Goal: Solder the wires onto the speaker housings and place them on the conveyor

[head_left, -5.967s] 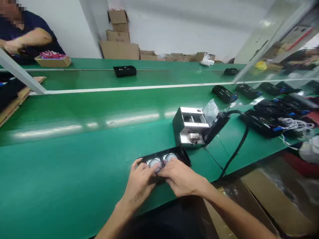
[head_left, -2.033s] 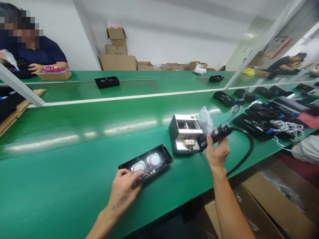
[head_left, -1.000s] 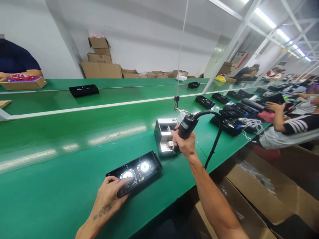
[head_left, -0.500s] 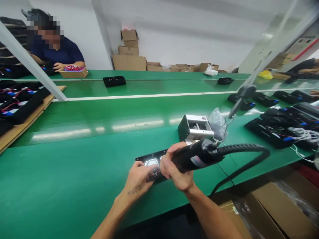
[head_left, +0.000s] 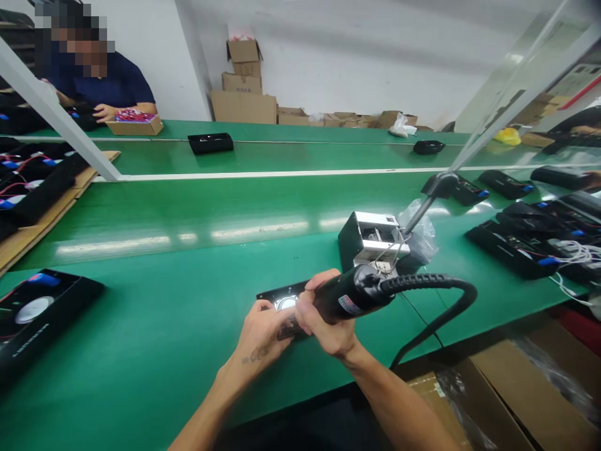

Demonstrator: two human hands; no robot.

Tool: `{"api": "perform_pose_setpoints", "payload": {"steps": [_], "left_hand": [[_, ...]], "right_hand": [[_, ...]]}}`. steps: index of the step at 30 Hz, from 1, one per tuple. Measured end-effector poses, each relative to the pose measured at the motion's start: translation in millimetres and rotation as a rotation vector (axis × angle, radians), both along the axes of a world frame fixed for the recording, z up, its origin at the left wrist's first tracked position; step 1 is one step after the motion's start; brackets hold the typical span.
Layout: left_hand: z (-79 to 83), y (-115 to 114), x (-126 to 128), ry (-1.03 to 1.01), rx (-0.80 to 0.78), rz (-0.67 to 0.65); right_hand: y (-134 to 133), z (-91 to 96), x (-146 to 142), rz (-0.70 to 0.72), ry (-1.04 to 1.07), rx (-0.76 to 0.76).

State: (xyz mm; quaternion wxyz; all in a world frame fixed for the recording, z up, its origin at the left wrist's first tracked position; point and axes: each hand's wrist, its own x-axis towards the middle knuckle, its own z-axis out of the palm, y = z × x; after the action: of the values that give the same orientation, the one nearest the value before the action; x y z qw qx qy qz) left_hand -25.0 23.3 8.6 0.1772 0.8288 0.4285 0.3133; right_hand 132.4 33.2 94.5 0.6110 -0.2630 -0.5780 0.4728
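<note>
My right hand (head_left: pixel 326 316) is wrapped round a black electric screwdriver (head_left: pixel 352 294), which lies nearly level with its nose toward the left. Its tip is hidden behind my fingers. Under both hands a black panel (head_left: pixel 277 292) with a round silver speaker (head_left: pixel 285 303) rests on the green bench. My left hand (head_left: pixel 263 329) grips the near left part of the panel, thumb reaching toward the screwdriver's nose. A cable runs from the tool's back end, and a hook on a hanging arm (head_left: pixel 427 203) meets it there. Just beyond stands a silver and black screw feeder (head_left: pixel 373 238).
A black speaker housing (head_left: pixel 51 313) sits at the left. More housings (head_left: pixel 511 247) and white cables (head_left: pixel 580 252) are piled at the right. A person (head_left: pixel 101 81) works across the belt (head_left: pixel 263 200). Cardboard boxes (head_left: pixel 526 382) stand below the bench's right edge.
A black housing has come into view at the left. The screwdriver and my right hand have shifted slightly left. My left hand stays on the panel.
</note>
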Motion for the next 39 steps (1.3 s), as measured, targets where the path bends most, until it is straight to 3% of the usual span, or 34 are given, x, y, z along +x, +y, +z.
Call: {"api": "perform_pose_setpoints", "payload": {"steps": [10,19,26,29,32,34,36,39], "left_hand": [[1.1,0.9,-1.2,-0.013,-0.028,0.003],[6.9,-1.9,-0.5,-0.024,0.022,-0.001],[16.7,-2.3,0.2,0.021,0.043,0.002],[13.5,-1.0,-2.6,0.043,0.054,-0.01],[7.4,-0.5,-14.9,0.084,0.042,-0.036],[6.4,-2.7,-26.3,0.111,0.021,-0.044],[10.7,-7.0,-33.9,0.121,0.025,-0.015],[24.2,-12.5,-24.9,0.149,0.099,0.046]], "right_hand": [[-0.3,3.2,-1.7,-0.006,-0.054,0.009],[-6.2,6.5,-0.2,-0.192,-0.327,0.15],[-7.7,12.4,-2.5,-0.134,-0.447,0.263],[-8.9,17.1,-0.8,-0.091,-0.388,0.23],[-10.8,21.0,21.1,-0.031,-0.202,0.122],[-12.4,20.9,49.5,-0.077,-0.019,0.077],[-13.4,16.0,83.5,-0.243,0.06,0.028],[-11.6,-3.2,126.9,-0.521,-0.06,-0.104]]}}
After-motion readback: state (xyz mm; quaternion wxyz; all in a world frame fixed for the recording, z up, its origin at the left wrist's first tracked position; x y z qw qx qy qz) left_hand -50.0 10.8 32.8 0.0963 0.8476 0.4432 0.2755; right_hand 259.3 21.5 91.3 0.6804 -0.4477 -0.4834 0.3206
